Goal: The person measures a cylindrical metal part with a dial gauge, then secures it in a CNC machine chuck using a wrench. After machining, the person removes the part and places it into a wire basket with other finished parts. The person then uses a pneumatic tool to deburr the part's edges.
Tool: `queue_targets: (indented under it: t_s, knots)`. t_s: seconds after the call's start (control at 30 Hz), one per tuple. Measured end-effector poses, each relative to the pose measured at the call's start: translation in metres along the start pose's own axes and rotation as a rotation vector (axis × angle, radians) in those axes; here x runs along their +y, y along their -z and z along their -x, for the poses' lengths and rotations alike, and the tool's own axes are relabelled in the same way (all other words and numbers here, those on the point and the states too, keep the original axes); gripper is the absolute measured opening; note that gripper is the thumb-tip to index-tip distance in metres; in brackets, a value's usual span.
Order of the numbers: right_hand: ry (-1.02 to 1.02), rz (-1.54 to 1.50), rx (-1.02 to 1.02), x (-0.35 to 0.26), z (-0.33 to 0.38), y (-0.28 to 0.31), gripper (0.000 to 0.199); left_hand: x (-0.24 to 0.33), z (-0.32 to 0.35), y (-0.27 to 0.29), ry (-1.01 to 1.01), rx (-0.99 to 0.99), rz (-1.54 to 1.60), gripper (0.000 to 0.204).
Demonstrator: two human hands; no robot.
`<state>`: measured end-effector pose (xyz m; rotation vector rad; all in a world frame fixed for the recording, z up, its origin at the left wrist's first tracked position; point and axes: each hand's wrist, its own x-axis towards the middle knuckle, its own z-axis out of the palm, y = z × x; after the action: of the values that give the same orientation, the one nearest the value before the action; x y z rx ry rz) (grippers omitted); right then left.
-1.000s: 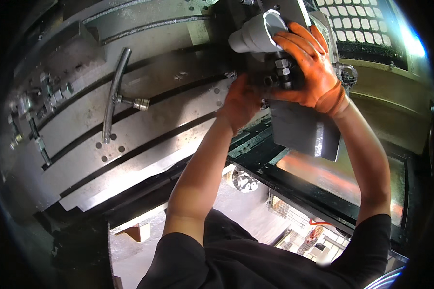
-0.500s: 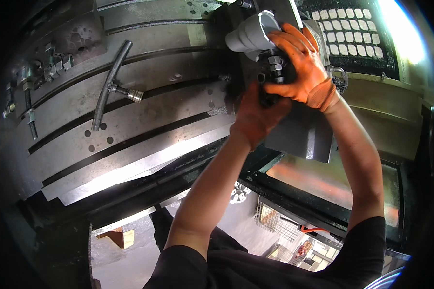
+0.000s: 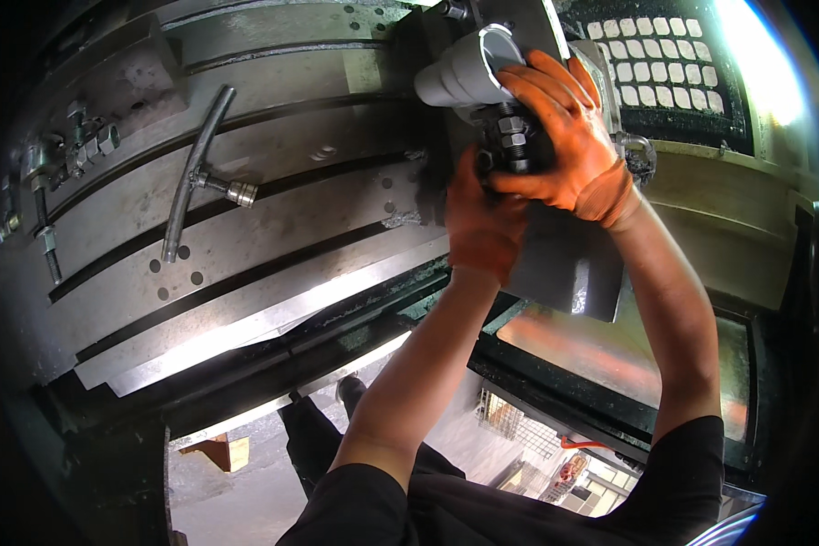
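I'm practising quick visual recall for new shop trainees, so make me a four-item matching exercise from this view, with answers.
Column one:
1. T-shaped tool
2. Grey stepped part
3. Grid panel
4. Left hand

Column two:
A. At the upper right, with rows of pale openings
B. Orange-gloved, lower in the picture than the right hand
C. Lying on the slotted table
D. Open end beside the right hand's fingers

Pairs: 1-C, 2-D, 3-A, 4-B
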<state>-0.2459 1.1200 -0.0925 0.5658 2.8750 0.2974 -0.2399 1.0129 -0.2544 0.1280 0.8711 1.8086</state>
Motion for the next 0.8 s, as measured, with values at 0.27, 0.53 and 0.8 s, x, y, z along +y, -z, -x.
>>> queue_targets:
  t_s: [0.27,0.53,0.8]
  knots:
    - [0.021,-0.011,-0.048,0.008,0.005,0.001,0.1,0.023,0.006,0.01,0.205,-0.066,0.751,0.063]
    - [0.052,-0.056,-0.089,0.006,0.003,0.012,0.098,0.017,0.014,-0.014,0.001,0.188,0.217,0.04]
    - [0.036,-0.043,-0.053,0.004,0.005,0.006,0.095,0.039,0.012,0.002,0.075,0.004,0.314,0.043]
